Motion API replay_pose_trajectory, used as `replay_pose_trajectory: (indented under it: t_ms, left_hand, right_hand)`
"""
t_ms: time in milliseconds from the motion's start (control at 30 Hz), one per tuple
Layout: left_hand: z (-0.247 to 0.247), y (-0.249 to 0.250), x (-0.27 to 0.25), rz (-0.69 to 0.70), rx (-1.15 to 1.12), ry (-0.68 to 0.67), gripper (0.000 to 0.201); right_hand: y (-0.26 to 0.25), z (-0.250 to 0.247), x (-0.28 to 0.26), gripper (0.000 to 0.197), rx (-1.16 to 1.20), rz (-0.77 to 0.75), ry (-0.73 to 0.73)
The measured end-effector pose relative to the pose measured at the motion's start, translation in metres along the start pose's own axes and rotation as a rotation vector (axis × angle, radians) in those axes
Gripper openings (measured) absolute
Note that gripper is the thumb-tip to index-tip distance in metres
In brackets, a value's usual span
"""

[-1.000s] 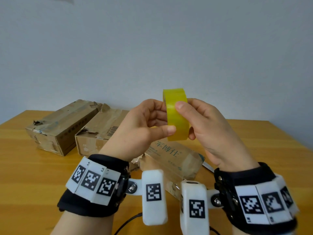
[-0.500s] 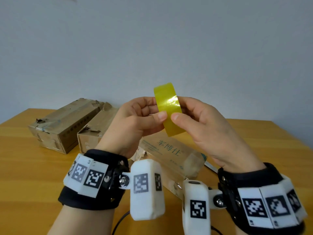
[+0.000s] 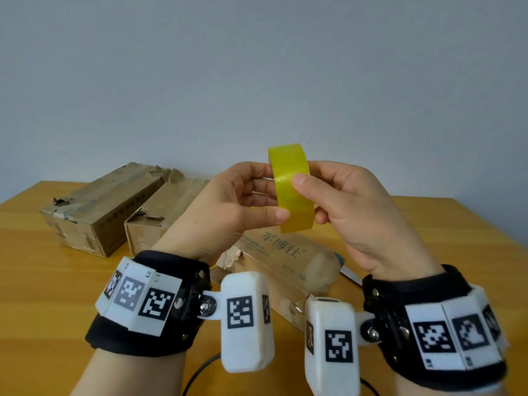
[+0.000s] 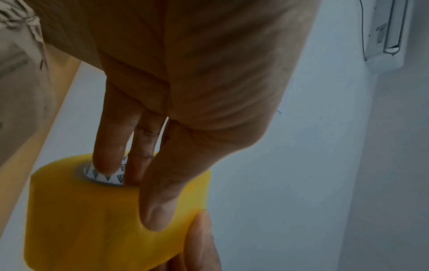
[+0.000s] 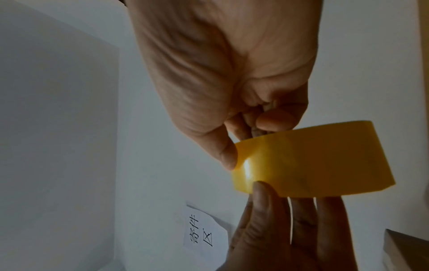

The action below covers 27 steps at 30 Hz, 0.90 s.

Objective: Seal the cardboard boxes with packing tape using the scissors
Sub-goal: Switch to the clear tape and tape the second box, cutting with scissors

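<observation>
Head view: both hands raised above the counter [image 3: 43, 281], sharing the yellow tape roll [image 3: 291, 192] held on edge. Left hand [image 3: 228, 207] has fingers curled behind the roll and thumb pressed on its outer face; right hand [image 3: 351, 207] pinches the opposite side, thumb on the outer face. Three cardboard boxes lie below: two side by side at back left [image 3: 100, 207], [image 3: 160, 215], and a printed one [image 3: 288, 261] under the hands. Scissors not identifiable.

Left wrist view: left fingers [image 4: 109, 146] reach into the roll's core [image 4: 102, 176]; thumb lies across the outer wrap. Grip closed on the roll.

Right wrist view: right thumb tip and curled fingers nip the roll's edge [image 5: 313, 159].

Judgement: step in hand is finding the tape's free end. Next move calls for lifting that end with a nail, then drawing out a length toward a box.
</observation>
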<state>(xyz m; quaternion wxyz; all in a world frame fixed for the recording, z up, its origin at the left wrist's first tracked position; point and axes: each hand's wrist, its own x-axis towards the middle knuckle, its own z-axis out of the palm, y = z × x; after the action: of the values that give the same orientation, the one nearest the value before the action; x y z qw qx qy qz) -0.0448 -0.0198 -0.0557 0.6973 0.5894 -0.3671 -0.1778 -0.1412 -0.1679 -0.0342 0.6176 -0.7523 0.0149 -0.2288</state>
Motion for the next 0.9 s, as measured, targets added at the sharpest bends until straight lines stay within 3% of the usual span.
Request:
replay_pose_trajectory:
  t_ms: [600, 900]
  left_hand:
    - [0.0027, 0.0003, -0.0007, -0.058, -0.142, 0.059, 0.053]
    - [0.0009, 0.0017, 0.0010, -0.110, -0.267, 0.104, 0.041]
  right_hand:
    - [-0.0065, -0.0055, -0.0048, 0.039, -0.122, -0.021, -0.155]
    - [-0.0022, -0.0070, -0.0040, 0.034, -0.210, 0.007, -0.167]
